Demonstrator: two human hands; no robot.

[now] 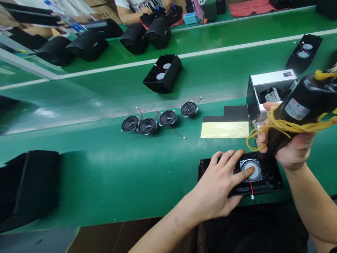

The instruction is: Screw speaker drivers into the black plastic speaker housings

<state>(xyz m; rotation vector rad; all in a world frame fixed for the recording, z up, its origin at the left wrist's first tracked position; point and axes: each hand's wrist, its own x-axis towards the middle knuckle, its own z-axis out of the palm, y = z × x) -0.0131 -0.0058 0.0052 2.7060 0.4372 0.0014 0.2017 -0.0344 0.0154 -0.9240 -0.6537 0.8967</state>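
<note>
My left hand [219, 182] lies flat with fingers spread on a black speaker housing [271, 179] at the bench's near edge, one fingertip pressing the round speaker driver [254, 168] seated in it. My right hand [288, 149] is closed round a black electric screwdriver [300, 109] wound with yellow rubber bands, its tip pointing down at the housing beside the driver. A thin red wire runs from the driver to the housing's front edge.
Several loose speaker drivers [158, 121] with red wires lie in a row on the green bench. A yellowish sheet [224, 129] and a silver box [271, 89] sit behind the housing. Open housings [162, 73] ride the belt; another person works at the far side.
</note>
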